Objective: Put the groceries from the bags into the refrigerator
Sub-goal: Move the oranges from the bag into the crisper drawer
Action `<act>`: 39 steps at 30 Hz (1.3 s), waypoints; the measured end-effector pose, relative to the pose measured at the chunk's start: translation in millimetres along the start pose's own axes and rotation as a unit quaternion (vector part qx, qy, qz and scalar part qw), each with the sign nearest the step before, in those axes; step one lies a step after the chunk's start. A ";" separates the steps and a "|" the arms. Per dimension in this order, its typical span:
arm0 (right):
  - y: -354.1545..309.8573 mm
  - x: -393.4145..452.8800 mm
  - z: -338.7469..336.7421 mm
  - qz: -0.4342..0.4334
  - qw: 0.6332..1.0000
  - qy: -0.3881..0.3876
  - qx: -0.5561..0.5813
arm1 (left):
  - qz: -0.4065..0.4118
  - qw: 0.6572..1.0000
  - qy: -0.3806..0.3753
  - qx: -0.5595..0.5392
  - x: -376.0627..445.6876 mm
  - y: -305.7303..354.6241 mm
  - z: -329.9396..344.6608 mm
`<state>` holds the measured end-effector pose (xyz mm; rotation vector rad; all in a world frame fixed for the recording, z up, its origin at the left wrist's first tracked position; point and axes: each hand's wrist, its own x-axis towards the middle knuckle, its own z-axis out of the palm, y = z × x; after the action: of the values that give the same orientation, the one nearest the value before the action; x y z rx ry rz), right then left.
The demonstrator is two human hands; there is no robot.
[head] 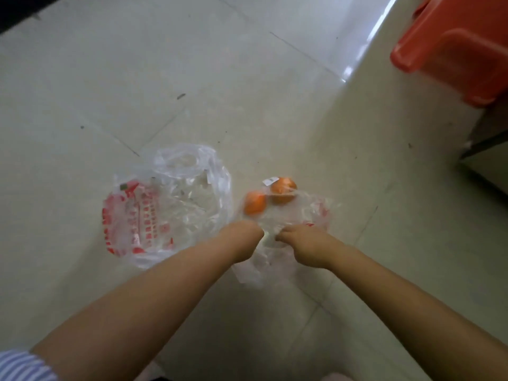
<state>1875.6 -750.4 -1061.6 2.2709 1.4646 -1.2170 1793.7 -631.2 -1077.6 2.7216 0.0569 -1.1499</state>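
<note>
- Two round orange fruits lie on the floor inside a thin clear plastic bag with red print (308,215): the nearer, left one (255,202) and the farther, right one (283,189), just beside each other, perhaps touching.
- A small white label (270,180) sits at the far left edge of the farther fruit; its writing is too blurred to read.
- This bag lies flattened on the floor, its long axis running from the near left, under the hands, to the far right, where the fruits sit at its far end.
- The person's left hand (243,240) and right hand (305,244) are both curled into the bag's near part, bunching the film between them; the fingertips are hidden, so how exactly they pinch cannot be told.
- A second clear plastic bag with red printed characters (165,204) lies to the left, its mouth gaping open toward the camera; the print is not legible, and what it holds cannot be made out.
- The two bags lie just beside each other on the pale tiled floor (192,78).
- One red plastic stool (453,48) stands at the far right.
- A blue-and-white striped sleeve (22,365) shows at the near left corner.
</note>
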 end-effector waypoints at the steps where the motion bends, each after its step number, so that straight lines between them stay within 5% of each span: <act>1: 7.1 14.7 6.7 -0.010 0.999 -0.025 -0.025 | 0.014 1.000 -0.001 0.016 18.8 -4.1 11.2; 5: 28.8 52.0 12.1 0.017 0.978 -0.088 -0.189 | 0.018 0.998 0.049 0.033 62.8 -20.1 31.7; 9: 39.5 62.4 -9.9 0.110 0.968 0.044 -0.222 | -0.016 0.979 0.167 0.117 61.6 -28.2 26.0; 13: 52.3 82.8 -29.6 0.083 0.968 0.144 -0.186 | -0.075 0.969 0.210 0.105 66.7 -42.7 11.4; 19: 78.3 122.1 -23.4 -0.023 0.960 0.251 -0.123 | 0.005 0.916 0.384 0.117 85.9 -73.3 11.5; 23: 78.0 118.8 -11.1 -0.049 0.947 0.289 -0.135 | 0.149 0.861 0.459 0.162 95.0 -93.3 17.0; 26: 81.6 116.3 -4.8 -0.090 0.945 0.286 -0.129 | 0.190 0.885 0.398 0.148 100.9 -97.4 18.7; 31: 84.9 118.2 -0.6 -0.004 0.963 0.258 -0.080 | 0.019 0.980 0.200 0.002 102.2 -86.4 6.3; 33: 88.6 124.8 1.4 0.013 0.960 0.281 -0.009 | 0.007 0.991 0.129 0.017 107.7 -78.5 3.2; 39: 96.3 130.9 0.4 0.046 0.950 0.233 0.201 | -0.021 0.987 0.151 0.043 117.3 -51.5 -0.2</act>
<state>1978.4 -709.8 -1180.7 3.0315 1.3084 -1.0773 1870.3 -584.9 -1169.3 2.9623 0.1077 -0.7552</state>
